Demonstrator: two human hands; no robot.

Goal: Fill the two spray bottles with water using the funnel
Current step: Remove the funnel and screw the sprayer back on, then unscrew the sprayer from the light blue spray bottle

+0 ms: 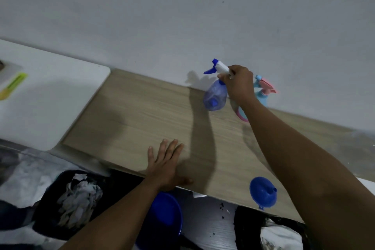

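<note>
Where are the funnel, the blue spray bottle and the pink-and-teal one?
funnel (pixel 261 192): head view, on the bowl's outer wall.
blue spray bottle (pixel 215 95): head view, on the translucent body.
pink-and-teal spray bottle (pixel 263 92): head view, on the neck below the trigger.

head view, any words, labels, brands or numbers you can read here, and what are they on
No text can be read.
Yellow-green item on the white board: dark marks, too blurred to read.
Blue spray bottle: no label visible.
Pink and light blue spray bottle: no label visible.
Blue funnel: plain.
</note>
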